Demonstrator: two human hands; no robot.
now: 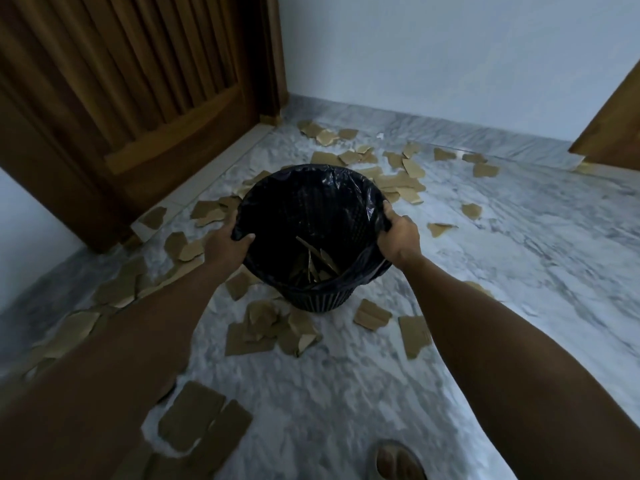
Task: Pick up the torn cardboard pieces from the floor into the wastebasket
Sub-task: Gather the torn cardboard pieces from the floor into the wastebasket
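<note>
Wastebasket: a dark ribbed wastebasket [317, 299] stands on the marble floor [502, 258], lined with a black plastic bag [304, 202] folded over its rim.
Left hand: the left hand [227, 242] has its grip closed on the bag-covered rim at the wastebasket's left side, thumb curled inside over the edge.
Right hand: the right hand [398, 233] has its grip closed on the rim at the wastebasket's right side, fingers hooked over the bag.
Inside the wastebasket: a few torn cardboard pieces [317, 263] lie at the bottom, leaning against each other.
Cardboard on the floor: many more scraps [398, 181] lie scattered all round the wastebasket, thick behind it and to its left, with a crumpled heap [273, 329] just in front of it and two larger flat pieces [204, 424] well in front, under the left forearm.
Door: a brown wooden door [131, 91] stands behind and left of the wastebasket.
Wall: a pale wall [433, 57] rises behind the wastebasket.
Foot: a sandalled foot [398, 462] shows well in front of the wastebasket.
</note>
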